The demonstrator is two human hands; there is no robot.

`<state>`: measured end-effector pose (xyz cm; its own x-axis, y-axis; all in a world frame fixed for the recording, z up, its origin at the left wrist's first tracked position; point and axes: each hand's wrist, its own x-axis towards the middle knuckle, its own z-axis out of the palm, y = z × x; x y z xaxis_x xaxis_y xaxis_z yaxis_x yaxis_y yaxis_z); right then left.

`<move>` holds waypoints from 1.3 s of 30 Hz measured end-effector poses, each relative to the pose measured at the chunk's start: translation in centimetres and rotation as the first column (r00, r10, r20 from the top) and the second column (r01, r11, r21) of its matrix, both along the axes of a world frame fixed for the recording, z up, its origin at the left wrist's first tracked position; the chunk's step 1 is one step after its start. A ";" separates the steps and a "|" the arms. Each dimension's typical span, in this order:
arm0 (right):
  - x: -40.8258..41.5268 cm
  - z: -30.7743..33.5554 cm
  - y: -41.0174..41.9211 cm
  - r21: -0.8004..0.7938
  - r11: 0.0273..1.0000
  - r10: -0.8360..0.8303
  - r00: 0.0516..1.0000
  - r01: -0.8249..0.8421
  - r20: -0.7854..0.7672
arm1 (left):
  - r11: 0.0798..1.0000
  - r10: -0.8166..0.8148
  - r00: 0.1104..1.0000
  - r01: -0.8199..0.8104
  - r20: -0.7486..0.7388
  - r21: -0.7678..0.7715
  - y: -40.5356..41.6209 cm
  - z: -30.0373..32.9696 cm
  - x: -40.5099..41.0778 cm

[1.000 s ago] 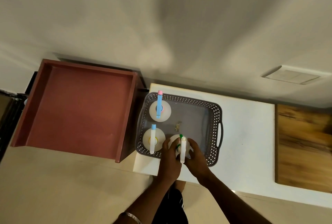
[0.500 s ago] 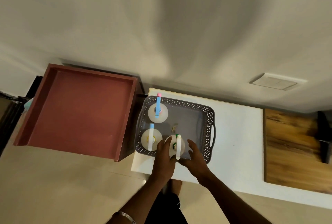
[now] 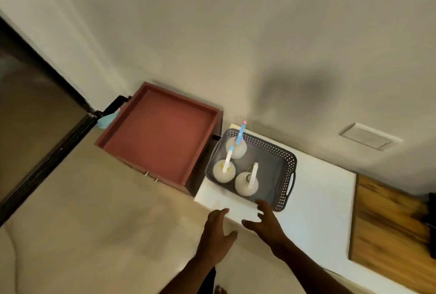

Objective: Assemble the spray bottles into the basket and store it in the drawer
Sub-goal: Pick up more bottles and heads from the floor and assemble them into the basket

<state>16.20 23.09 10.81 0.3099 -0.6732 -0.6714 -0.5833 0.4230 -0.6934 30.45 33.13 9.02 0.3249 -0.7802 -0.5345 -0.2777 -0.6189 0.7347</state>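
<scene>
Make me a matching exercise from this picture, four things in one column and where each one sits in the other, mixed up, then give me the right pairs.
Things:
1. basket
2. blue-and-pink-topped bottle
3. drawer
4. right hand

Places:
A. pulled open, left of the white counter
B. on the white counter, holding three bottles
C. just short of the basket's near edge, fingers spread
D. far left corner of the basket

Pairs: 1-B, 2-D, 3-A, 4-C
</scene>
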 end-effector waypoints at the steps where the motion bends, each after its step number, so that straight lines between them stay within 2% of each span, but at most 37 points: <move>1: -0.3 0.5 1.2 0.006 1.000 0.015 1.000 -0.015 -0.007 | 1.000 0.003 1.000 -0.003 -0.001 0.020 1.8 0.5 -0.1; 10: 0.2 5.2 12.1 -0.011 0.970 0.241 0.967 -0.243 -0.080 | 0.980 0.193 0.981 -0.193 0.020 0.043 16.1 4.5 1.6; 20: 5.1 7.6 26.6 -0.069 0.830 0.545 0.831 -0.554 -0.112 | 0.882 0.464 0.885 -0.466 0.042 0.068 36.2 6.0 5.2; 25: 8.9 7.4 35.3 -0.046 0.737 0.668 0.737 -0.675 -0.103 | 0.780 0.610 0.789 -0.614 0.073 0.119 48.8 6.2 5.5; 29: 11.9 7.3 41.7 -0.013 0.629 0.775 0.628 -0.777 -0.073 | 0.643 0.746 0.660 -0.749 0.088 0.161 57.3 6.5 5.0; 33: 15.3 7.1 46.4 0.011 0.517 0.855 0.516 -0.856 -0.046 | 0.510 0.841 0.530 -0.844 0.109 0.166 63.2 6.7 4.4; 39: 19.9 4.4 51.5 0.022 0.352 0.935 0.351 -0.936 -0.042 | 0.363 0.913 0.390 -0.911 0.121 0.195 68.2 5.0 4.2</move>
<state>36.15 74.56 15.18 0.7152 0.0316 -0.6983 -0.6248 -0.4188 -0.6589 34.63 101.36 13.97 0.7661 0.1127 -0.6328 0.5538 -0.6155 0.5608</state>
